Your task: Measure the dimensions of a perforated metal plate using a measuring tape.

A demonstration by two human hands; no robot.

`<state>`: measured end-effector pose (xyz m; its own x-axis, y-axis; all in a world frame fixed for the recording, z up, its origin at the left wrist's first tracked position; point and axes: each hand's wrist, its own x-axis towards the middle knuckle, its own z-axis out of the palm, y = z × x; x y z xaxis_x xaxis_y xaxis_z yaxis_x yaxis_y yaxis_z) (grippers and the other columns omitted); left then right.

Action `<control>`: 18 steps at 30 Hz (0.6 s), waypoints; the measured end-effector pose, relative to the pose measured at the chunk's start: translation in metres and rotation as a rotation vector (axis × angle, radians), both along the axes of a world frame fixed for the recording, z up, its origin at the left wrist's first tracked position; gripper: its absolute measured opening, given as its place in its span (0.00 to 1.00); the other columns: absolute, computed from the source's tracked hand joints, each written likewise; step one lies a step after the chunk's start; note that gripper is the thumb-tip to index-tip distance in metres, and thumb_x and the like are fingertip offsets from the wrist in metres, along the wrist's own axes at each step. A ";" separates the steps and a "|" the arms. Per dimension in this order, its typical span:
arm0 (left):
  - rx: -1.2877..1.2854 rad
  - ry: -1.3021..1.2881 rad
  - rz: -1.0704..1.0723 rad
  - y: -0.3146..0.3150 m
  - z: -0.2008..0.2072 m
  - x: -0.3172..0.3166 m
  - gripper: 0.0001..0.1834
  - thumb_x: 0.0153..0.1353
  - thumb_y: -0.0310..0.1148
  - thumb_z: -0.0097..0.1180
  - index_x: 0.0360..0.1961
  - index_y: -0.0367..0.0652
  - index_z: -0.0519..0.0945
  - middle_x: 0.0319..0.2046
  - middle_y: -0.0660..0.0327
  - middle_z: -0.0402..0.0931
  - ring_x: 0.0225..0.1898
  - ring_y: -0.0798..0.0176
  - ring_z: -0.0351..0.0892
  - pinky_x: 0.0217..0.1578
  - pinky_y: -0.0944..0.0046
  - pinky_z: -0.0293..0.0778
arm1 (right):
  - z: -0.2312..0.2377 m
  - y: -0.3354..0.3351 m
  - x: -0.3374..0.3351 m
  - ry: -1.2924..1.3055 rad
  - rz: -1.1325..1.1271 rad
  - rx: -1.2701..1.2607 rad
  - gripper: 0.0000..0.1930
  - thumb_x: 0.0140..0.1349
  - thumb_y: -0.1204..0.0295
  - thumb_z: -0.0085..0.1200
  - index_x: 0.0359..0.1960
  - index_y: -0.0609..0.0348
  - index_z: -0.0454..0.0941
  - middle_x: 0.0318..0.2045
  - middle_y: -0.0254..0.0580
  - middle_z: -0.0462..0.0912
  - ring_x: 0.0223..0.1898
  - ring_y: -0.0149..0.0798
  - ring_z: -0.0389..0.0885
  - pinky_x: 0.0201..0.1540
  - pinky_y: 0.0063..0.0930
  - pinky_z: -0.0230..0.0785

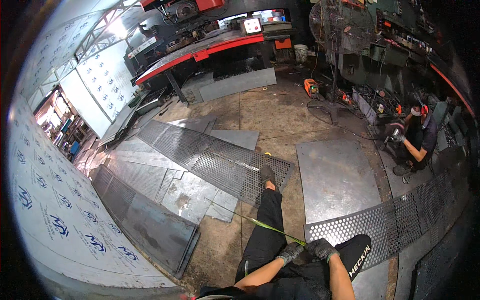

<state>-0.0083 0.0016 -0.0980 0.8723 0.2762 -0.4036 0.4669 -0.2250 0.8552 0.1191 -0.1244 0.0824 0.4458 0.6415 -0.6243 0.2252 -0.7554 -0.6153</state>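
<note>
**Slim tape stretched across your left leg**

In the head view, your yellow-green tape [270,227] runs from your gloved hands, over your left leg [271,206], toward the pale metal plates [187,197]. Your right hand [321,248] is closed round its near end; your left hand [290,253] is curled just beside it, but whether it grips, you cannot tell from here. Expect it to be light, thin and bendy, perhaps slick in gloves; pinch it flat. Your leg stands in its path. Perforated sheets [390,220] lie either side, and a co-worker [417,137] crouches at right.
</note>
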 end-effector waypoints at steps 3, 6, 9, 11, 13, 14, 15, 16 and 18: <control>-0.045 0.030 -0.007 -0.003 0.022 0.004 0.30 0.60 0.54 0.43 0.53 0.42 0.72 0.54 0.44 0.70 0.57 0.42 0.66 0.55 0.53 0.63 | -0.082 -0.016 0.014 -0.326 0.242 -0.027 0.18 0.57 0.57 0.50 0.39 0.57 0.82 0.34 0.50 0.83 0.38 0.44 0.82 0.42 0.36 0.71; -0.087 0.163 -0.026 0.002 0.031 0.003 0.30 0.60 0.55 0.42 0.53 0.43 0.73 0.54 0.45 0.71 0.56 0.41 0.67 0.55 0.53 0.63 | -0.093 -0.010 0.019 -0.167 0.363 -0.215 0.31 0.58 0.43 0.43 0.50 0.53 0.78 0.54 0.49 0.75 0.56 0.51 0.72 0.59 0.45 0.60; 0.185 0.098 -0.060 -0.003 0.033 0.000 0.30 0.59 0.55 0.43 0.51 0.40 0.74 0.51 0.44 0.73 0.54 0.40 0.69 0.54 0.54 0.64 | -0.117 -0.012 0.020 -0.112 0.323 -0.115 0.29 0.60 0.44 0.39 0.52 0.51 0.77 0.55 0.50 0.74 0.58 0.52 0.70 0.59 0.47 0.58; 0.114 0.116 -0.040 -0.005 0.036 0.005 0.31 0.60 0.55 0.43 0.51 0.39 0.74 0.50 0.43 0.73 0.53 0.40 0.70 0.54 0.54 0.65 | -0.136 -0.021 0.021 -0.086 0.251 -0.070 0.28 0.61 0.45 0.38 0.52 0.49 0.76 0.55 0.48 0.74 0.58 0.52 0.70 0.59 0.47 0.58; -0.108 0.083 0.035 -0.002 0.040 0.004 0.33 0.60 0.55 0.43 0.52 0.34 0.73 0.51 0.42 0.73 0.53 0.42 0.71 0.53 0.54 0.65 | -0.136 -0.022 0.025 -0.075 0.205 -0.005 0.25 0.64 0.50 0.35 0.54 0.46 0.74 0.54 0.47 0.75 0.57 0.51 0.71 0.59 0.48 0.58; -0.106 0.085 0.034 0.000 0.041 0.003 0.33 0.60 0.55 0.43 0.52 0.34 0.73 0.51 0.42 0.73 0.53 0.42 0.71 0.53 0.54 0.65 | -0.136 -0.025 0.024 -0.074 0.204 -0.003 0.25 0.64 0.50 0.35 0.54 0.46 0.74 0.54 0.47 0.75 0.57 0.51 0.71 0.59 0.48 0.58; -0.223 0.155 0.068 0.000 0.049 0.002 0.33 0.60 0.55 0.43 0.52 0.34 0.74 0.51 0.42 0.73 0.54 0.42 0.71 0.54 0.55 0.65 | -0.127 -0.026 0.021 -0.138 0.213 0.086 0.19 0.61 0.58 0.42 0.47 0.55 0.77 0.44 0.47 0.79 0.45 0.46 0.76 0.48 0.40 0.64; -0.338 0.221 0.103 0.001 0.055 0.001 0.33 0.60 0.56 0.43 0.52 0.34 0.74 0.52 0.43 0.72 0.54 0.43 0.71 0.54 0.55 0.64 | -0.119 -0.025 0.018 -0.207 0.224 0.178 0.14 0.57 0.67 0.50 0.40 0.63 0.80 0.34 0.48 0.84 0.32 0.41 0.81 0.37 0.33 0.71; -0.193 0.201 0.091 0.005 0.029 -0.001 0.33 0.60 0.55 0.44 0.51 0.35 0.74 0.52 0.43 0.73 0.54 0.45 0.71 0.54 0.56 0.65 | -0.114 -0.016 0.016 -0.259 0.343 0.143 0.15 0.57 0.65 0.51 0.40 0.63 0.80 0.35 0.49 0.83 0.34 0.43 0.81 0.38 0.34 0.71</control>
